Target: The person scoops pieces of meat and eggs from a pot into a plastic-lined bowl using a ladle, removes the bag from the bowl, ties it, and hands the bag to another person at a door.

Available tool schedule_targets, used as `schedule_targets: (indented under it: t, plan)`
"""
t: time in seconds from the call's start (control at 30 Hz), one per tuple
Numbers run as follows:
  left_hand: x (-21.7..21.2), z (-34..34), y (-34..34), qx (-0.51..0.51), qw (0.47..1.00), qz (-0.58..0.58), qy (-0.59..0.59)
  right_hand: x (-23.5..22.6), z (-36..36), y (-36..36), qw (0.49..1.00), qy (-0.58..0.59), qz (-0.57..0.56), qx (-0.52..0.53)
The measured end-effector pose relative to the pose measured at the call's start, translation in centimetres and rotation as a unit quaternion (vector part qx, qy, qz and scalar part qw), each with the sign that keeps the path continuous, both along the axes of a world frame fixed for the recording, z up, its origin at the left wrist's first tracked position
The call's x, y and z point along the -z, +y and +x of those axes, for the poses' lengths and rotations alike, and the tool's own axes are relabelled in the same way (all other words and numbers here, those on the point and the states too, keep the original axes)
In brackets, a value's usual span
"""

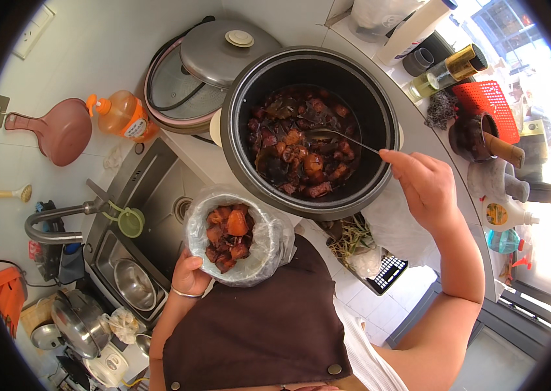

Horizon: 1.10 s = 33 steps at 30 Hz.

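Note:
A large black pot (318,65) stands on the counter, with dark braised meat chunks (313,163) in brown sauce inside. My right hand (424,189) is closed on the end of a metal spoon (359,141) over the pot's right rim. The spoon's bowl end lies among the meat. Left of it, my left hand (190,276) grips the side of a bowl lined with a clear plastic bag (274,236), held in front of my brown apron (249,332). Several glossy reddish-brown meat pieces (236,223) sit in the lined bowl.
Behind the pot rests a grey lid (213,55). A steel sink (151,173) with a faucet (54,225) and green ladle (130,221) lies to the left. An orange soap bottle (122,114) stands behind it. Bottles, a red basket (489,107) and a brown pot (471,138) line the right-hand sill.

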<state>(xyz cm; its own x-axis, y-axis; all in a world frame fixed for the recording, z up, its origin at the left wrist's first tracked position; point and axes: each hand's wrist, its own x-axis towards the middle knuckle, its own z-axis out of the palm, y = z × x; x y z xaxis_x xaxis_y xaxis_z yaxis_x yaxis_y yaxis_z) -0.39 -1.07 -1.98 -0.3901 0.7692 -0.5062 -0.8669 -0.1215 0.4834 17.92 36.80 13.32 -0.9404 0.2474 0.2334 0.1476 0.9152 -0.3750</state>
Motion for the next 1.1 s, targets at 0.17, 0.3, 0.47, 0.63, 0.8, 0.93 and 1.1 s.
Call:
schedule_targets:
  t: [0.17,0.3,0.47,0.63,0.8,0.93,1.1]
  plan:
    - [-0.1,0.0,0.0,0.009,1.0,0.005,-0.006,2.2,-2.1,-1.4,0.988,0.034,-0.141,0.055]
    - [0.3,0.1,-0.6,0.006,1.0,-0.006,-0.013,3.5,-3.0,-2.1,0.998,0.028,-0.05,0.008]
    - [0.6,0.0,-0.9,0.007,1.0,-0.005,-0.016,4.2,-3.1,-2.4,0.999,0.007,-0.031,-0.018]
    - [0.4,0.0,-0.6,0.008,1.0,-0.006,-0.028,3.0,-2.5,-2.6,0.998,-0.021,-0.062,-0.01]
    - [0.2,0.2,0.1,0.02,0.999,-0.027,0.023,3.2,-3.3,-2.0,0.976,-0.026,-0.199,0.082]
    - [0.7,0.0,-0.2,0.026,0.999,-0.029,0.016,2.5,-3.9,-2.0,0.971,-0.086,-0.206,0.082]
    - [0.6,-0.1,-0.1,0.022,0.999,-0.028,0.016,1.8,-4.4,-2.1,0.962,-0.073,-0.249,0.087]
